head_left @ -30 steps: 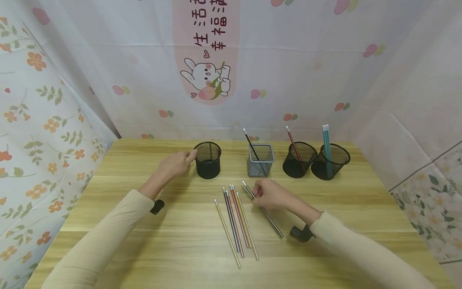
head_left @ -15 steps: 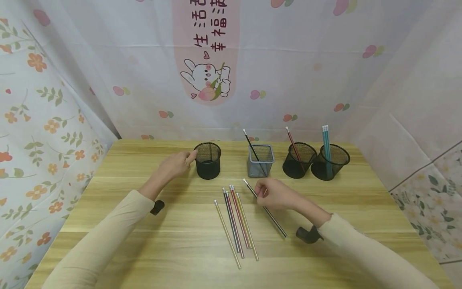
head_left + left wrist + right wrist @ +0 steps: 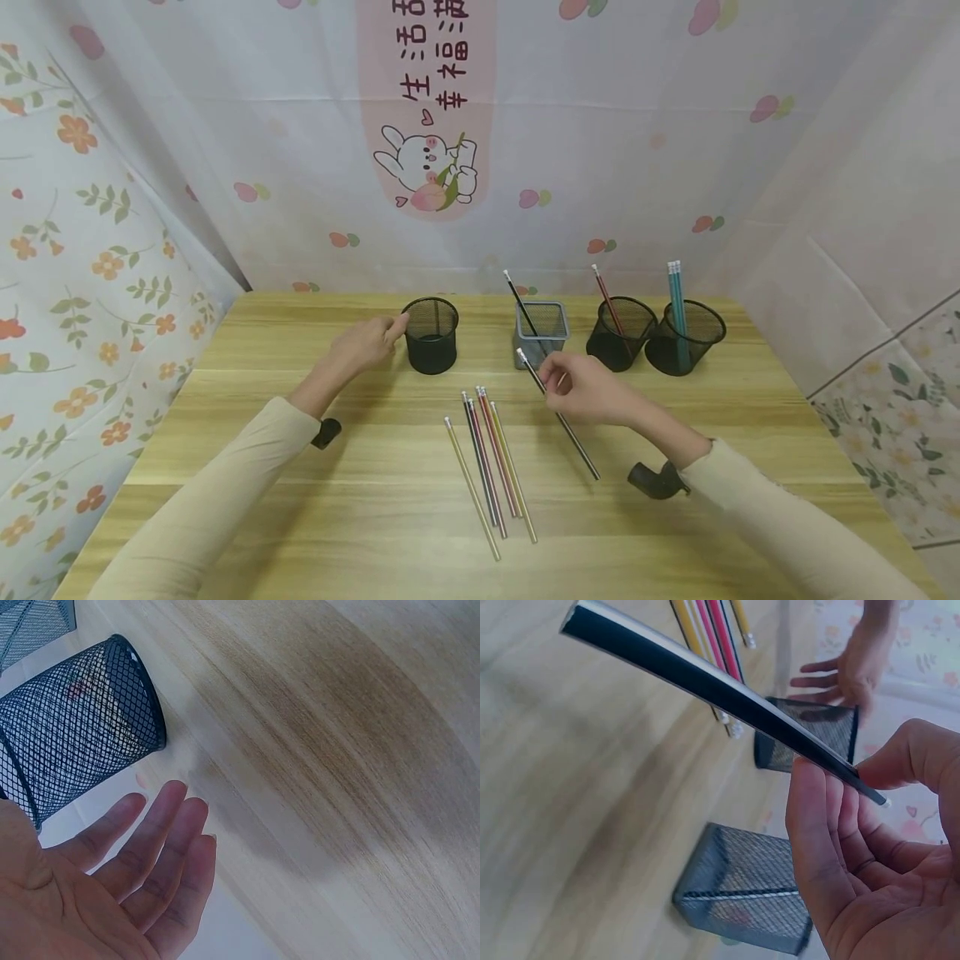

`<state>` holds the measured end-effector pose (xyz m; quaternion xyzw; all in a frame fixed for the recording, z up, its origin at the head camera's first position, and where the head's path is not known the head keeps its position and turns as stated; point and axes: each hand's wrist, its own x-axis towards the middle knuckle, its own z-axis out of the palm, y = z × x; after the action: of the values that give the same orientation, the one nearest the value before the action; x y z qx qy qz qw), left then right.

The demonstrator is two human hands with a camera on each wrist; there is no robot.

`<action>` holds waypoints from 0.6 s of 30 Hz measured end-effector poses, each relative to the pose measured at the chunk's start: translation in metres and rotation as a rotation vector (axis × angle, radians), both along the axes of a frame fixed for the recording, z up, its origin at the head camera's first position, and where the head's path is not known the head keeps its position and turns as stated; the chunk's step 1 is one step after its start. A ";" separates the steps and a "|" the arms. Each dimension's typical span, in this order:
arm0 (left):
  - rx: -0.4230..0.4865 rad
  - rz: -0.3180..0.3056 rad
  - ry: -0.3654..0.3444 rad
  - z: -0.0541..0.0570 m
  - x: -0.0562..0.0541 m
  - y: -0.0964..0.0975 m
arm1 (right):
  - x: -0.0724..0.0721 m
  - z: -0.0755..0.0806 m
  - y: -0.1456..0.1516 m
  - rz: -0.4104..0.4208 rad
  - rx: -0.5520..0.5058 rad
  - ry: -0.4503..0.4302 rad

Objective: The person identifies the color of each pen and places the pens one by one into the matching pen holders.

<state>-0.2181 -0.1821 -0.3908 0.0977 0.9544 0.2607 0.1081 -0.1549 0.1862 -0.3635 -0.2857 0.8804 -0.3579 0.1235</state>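
Note:
Between thumb and fingertips, my right hand (image 3: 588, 387) pinches a black striped pencil (image 3: 576, 440), its white eraser end pointing up and left. The pencil slants above the table in front of the grey square mesh pen holder (image 3: 542, 343). In the right wrist view the pencil (image 3: 705, 682) crosses over the fingers. My left hand (image 3: 366, 343) is at the left rim of a round black mesh pen holder (image 3: 432, 357) with no pencil in it. Four straight fingers (image 3: 161, 844) show beside that holder (image 3: 82, 724) in the left wrist view; the thumb's contact is hidden.
Several gold, red and dark pencils (image 3: 486, 458) lie side by side on the wooden table (image 3: 300, 517). Two round black holders stand at the right, one with a red pencil (image 3: 609, 302), the other with teal pencils (image 3: 678, 300). A patterned curtain (image 3: 300, 167) hangs behind.
My right hand has lifted the black pencil off the table, moving slightly right and toward the grey holder. The left hand stays at the round holder.

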 end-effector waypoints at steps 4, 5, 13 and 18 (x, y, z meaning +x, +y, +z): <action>-0.005 0.002 0.009 0.000 0.000 0.000 | -0.001 0.010 0.001 -0.006 0.000 0.034; -0.007 0.003 0.011 0.000 0.000 0.000 | -0.002 0.013 0.001 -0.010 -0.003 0.037; -0.009 0.001 -0.004 -0.001 0.001 -0.001 | -0.008 0.031 0.002 0.005 -0.079 0.061; 0.001 -0.005 0.000 0.000 0.002 0.000 | -0.011 0.041 0.001 -0.016 -0.128 0.073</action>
<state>-0.2164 -0.1822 -0.3906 0.0999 0.9540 0.2610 0.1085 -0.1661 0.1873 -0.3220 -0.2989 0.8618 -0.4037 0.0700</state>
